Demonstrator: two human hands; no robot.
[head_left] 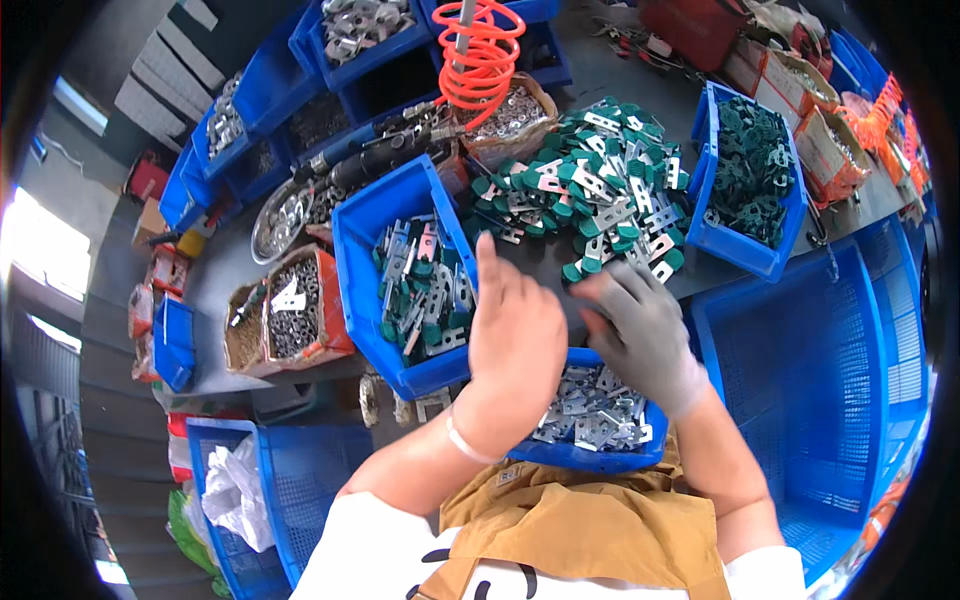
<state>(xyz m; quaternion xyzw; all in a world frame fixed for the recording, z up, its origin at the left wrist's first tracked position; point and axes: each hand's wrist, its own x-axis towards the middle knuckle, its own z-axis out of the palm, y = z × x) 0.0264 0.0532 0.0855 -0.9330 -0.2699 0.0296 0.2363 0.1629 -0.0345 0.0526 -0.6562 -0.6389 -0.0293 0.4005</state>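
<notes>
My bare left hand point(515, 330) is by the right wall of one blue bin point(355, 275) of green-tipped clips point(430, 285), my gloved right hand point(645, 330) near one clip pile point(610, 190); I cannot tell whether either grips anything. One lower bin point(595, 460) holds silver plates point(600, 415).

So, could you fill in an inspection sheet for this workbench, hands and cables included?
Surface: grey bench, largely covered.
Job's things: heap of green-ended metal clips; left blue bin of similar clips; near blue tray of bare metal plates.
Clutter: open cardboard box of small metal parts, round dish.
Hands: left hand over the left blue bin's edge, index finger extended; right hand grey-gloved, near the heap; any grip unclear.
Cables: orange-red coiled hose above the bench.
Surroundings: blue baskets at left and right.
</notes>
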